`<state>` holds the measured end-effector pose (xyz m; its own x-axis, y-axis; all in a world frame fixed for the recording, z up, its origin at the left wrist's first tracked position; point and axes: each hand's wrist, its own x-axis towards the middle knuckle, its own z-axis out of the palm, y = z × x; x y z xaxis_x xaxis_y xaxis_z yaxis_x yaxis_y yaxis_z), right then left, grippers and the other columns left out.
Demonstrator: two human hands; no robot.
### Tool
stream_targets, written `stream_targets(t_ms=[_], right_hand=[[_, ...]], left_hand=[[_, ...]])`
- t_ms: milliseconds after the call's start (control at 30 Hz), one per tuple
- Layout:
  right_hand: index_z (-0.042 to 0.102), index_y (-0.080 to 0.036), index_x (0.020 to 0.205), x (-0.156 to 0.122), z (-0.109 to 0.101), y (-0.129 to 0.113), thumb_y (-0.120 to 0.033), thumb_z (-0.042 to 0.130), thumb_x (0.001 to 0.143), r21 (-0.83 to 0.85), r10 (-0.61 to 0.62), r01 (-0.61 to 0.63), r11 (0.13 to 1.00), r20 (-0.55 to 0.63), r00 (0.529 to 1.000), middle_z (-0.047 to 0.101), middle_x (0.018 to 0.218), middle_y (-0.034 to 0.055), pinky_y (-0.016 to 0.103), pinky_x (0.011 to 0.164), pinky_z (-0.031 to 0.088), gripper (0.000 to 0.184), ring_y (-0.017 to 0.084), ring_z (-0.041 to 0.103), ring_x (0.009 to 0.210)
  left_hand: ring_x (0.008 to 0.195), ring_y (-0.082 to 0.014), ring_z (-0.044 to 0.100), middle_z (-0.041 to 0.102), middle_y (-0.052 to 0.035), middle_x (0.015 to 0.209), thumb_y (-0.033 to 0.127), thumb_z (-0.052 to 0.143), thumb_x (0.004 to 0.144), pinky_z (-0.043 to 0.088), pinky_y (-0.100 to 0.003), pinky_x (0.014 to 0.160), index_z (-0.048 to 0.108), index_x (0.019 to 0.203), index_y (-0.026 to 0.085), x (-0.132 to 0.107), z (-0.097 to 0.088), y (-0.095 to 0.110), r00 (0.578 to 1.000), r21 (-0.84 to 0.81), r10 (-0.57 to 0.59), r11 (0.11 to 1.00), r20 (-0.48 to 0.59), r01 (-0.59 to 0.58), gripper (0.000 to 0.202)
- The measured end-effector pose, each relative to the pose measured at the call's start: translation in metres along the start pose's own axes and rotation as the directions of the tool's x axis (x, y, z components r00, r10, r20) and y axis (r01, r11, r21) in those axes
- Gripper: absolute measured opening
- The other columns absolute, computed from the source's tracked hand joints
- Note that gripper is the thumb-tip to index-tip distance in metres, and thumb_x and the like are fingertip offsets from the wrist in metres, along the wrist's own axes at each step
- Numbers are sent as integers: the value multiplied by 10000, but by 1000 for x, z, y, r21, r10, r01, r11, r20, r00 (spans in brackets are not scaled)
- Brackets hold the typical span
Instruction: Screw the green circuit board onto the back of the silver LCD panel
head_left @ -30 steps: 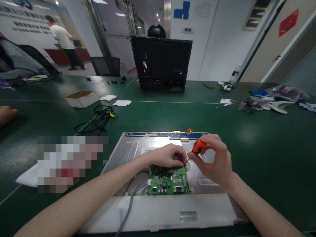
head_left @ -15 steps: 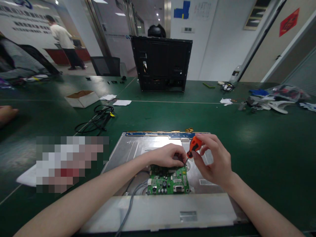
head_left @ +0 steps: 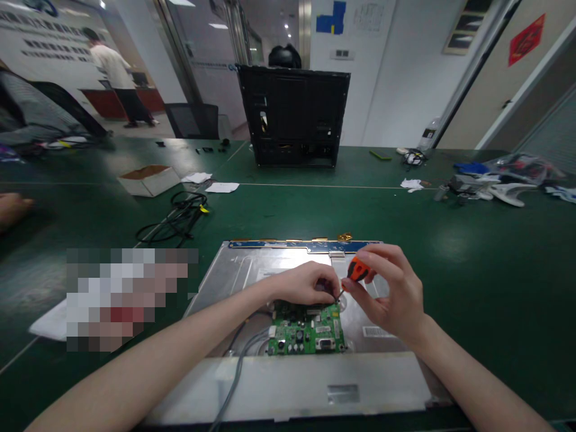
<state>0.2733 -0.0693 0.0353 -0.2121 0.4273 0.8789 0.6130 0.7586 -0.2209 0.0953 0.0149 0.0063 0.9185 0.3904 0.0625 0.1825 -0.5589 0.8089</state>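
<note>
A green circuit board [head_left: 308, 333] lies on the metal back of a display panel [head_left: 225, 294]. My right hand [head_left: 391, 288] grips the orange and black handle of a screwdriver [head_left: 359, 269], whose tip points down at the board's upper right corner. At that same corner is my left hand [head_left: 310, 282], its thumb and fingertips pinched together close to the screwdriver tip. Whatever they pinch is too small or hidden to make out. A grey cable [head_left: 238, 375] runs from the board's left side over the panel's white lower strip [head_left: 288, 387].
A black monitor housing [head_left: 294, 117] stands upright across the green table. To the left are an open box [head_left: 150, 180], a black cable coil [head_left: 173, 219] and a blurred-out packet. Another person's hand [head_left: 13, 210] rests at the left edge. Bagged parts [head_left: 524, 171] lie right.
The screwdriver handle has tilted and dropped slightly to the right, with my right fingers shifted on it. My left hand and the board keep their places.
</note>
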Motion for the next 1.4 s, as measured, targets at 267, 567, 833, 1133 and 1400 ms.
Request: stream_targets(t_ms=[267, 567, 833, 1133, 1400], right_hand=[[486, -214, 1286, -3, 0, 0, -114, 589, 841, -9, 45, -45, 999, 30, 999, 572, 1075, 89, 270, 553, 556, 468, 156, 627, 796], [434, -228, 1228, -7, 1, 4, -136, 689, 787, 113, 80, -78, 991, -16, 997, 664, 947, 33, 234, 518, 541, 517, 141, 651, 732], [448, -223, 1215, -2, 0, 2, -102, 640, 815, 89, 32, -34, 995, 21, 999, 596, 1074, 86, 223, 504, 531, 460, 155, 630, 818], [517, -262, 1206, 2, -2, -2, -133, 611, 851, -7, 47, -47, 999, -2, 999, 528, 1064, 59, 282, 579, 585, 389, 137, 621, 773], [454, -226, 1268, -4, -2, 0, -80, 604, 813, 125, 91, -95, 988, 38, 995, 610, 1110, 90, 231, 491, 536, 501, 169, 642, 858]], left_hand=[[730, -133, 585, 632, 3, 793, 54, 674, 746, 455, -223, 669, 663, 832, 147, 0, 1, -5, 1000, 4, -6, 1000, 21, 6, 127], [731, -130, 570, 626, 6, 795, 73, 674, 755, 450, -227, 678, 659, 840, 153, -1, -1, -1, 1000, 15, -20, 1000, 19, 20, 118], [734, -135, 571, 627, -3, 804, 66, 667, 757, 452, -235, 677, 652, 835, 142, 0, -1, -1, 1000, -9, -8, 1000, 26, 9, 110], [702, -129, 561, 606, 7, 768, 63, 666, 749, 443, -223, 648, 644, 802, 140, 0, 1, -5, 1000, -32, 4, 999, 12, -3, 95], [709, -130, 560, 624, 3, 787, 59, 663, 758, 443, -227, 657, 662, 849, 143, 0, 0, -2, 999, -4, -8, 1000, 35, 8, 124]])
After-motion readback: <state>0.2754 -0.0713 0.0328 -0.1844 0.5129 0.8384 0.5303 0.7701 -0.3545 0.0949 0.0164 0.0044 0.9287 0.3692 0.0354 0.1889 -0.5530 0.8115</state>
